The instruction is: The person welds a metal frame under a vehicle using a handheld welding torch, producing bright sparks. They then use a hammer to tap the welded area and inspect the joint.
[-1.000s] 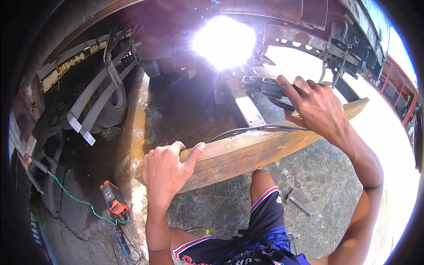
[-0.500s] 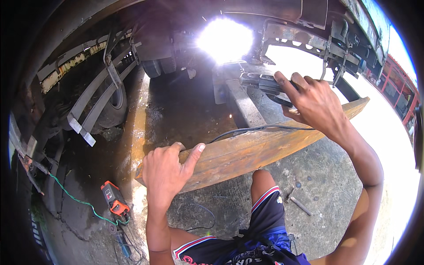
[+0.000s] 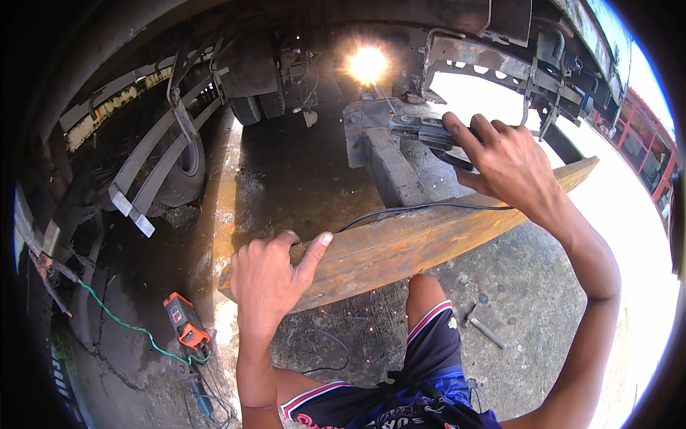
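From the head view, looking down, the person crouches under a heavy vehicle's chassis. The right hand (image 3: 509, 163), up at about two o'clock, has its fingers curled tight around a dark welding electrode holder (image 3: 423, 133). The thin rod runs from the holder toward twelve o'clock and ends in a bright white arc flare (image 3: 367, 64) against the underside steel. A black cable (image 3: 429, 207) trails from below that hand and lies along the top edge of the rusty plank-like steel bar (image 3: 429, 239).

The bar crosses the middle of the picture, its low end at about eight o'clock and its high end at three. The left hand (image 3: 268, 275) clamps its lower end, thumb pressed on the near face and fingers hooked over the top edge. The bar rests just in front of a grey steel beam (image 3: 389, 168) that reaches away toward the arc.

At seven o'clock an orange and black angle grinder (image 3: 187, 325) lies on the wet concrete floor (image 3: 286, 179), with a green cable (image 3: 121, 322) leading off toward nine. At ten o'clock sit leaf springs (image 3: 146, 175) and a tyre (image 3: 187, 168). At six o'clock are the person's blue shorts (image 3: 429, 357) and a bent knee; a small metal rod (image 3: 488, 332) lies on the ground at four o'clock.
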